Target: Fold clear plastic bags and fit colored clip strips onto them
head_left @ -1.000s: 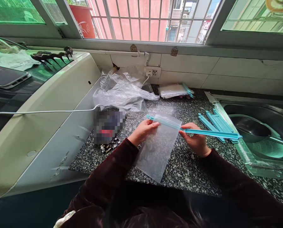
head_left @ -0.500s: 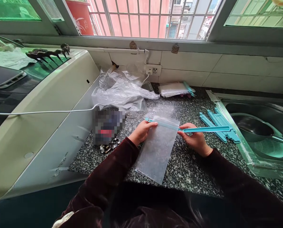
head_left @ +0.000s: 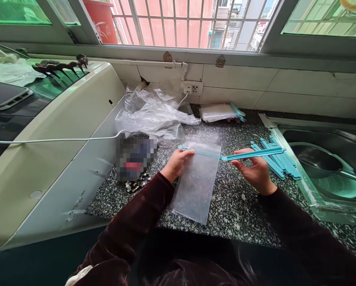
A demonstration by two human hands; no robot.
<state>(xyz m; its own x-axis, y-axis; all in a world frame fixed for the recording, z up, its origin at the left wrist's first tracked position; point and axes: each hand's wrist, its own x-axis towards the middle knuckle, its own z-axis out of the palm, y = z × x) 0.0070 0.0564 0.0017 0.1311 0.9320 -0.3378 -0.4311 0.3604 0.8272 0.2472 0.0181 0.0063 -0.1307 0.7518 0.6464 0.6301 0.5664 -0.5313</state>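
Observation:
My left hand (head_left: 178, 165) pinches the upper left edge of a frosted plastic bag (head_left: 195, 182), together with one end of a light blue bag sealing clip (head_left: 255, 153). One arm of the clip lies across the bag just below its top and shows through the plastic. At the bag's right edge the clip bends at its hinge, and its other arm slants out to the right. My right hand (head_left: 255, 171) has its fingers behind that arm and its thumb below. The bag hangs tilted over the speckled counter (head_left: 234, 214).
Several blue clips (head_left: 281, 159) lie beside the sink (head_left: 315, 190), which holds a pan and green basket. Further back are stacked bags (head_left: 219, 112) and crumpled plastic (head_left: 156, 113). A blurred dark item (head_left: 136, 159) and a white cable (head_left: 61, 140) are to the left.
The bag and my left hand have shifted slightly left. My right hand has moved right, away from the bag's edge along the clip, whose free arm now tilts upward.

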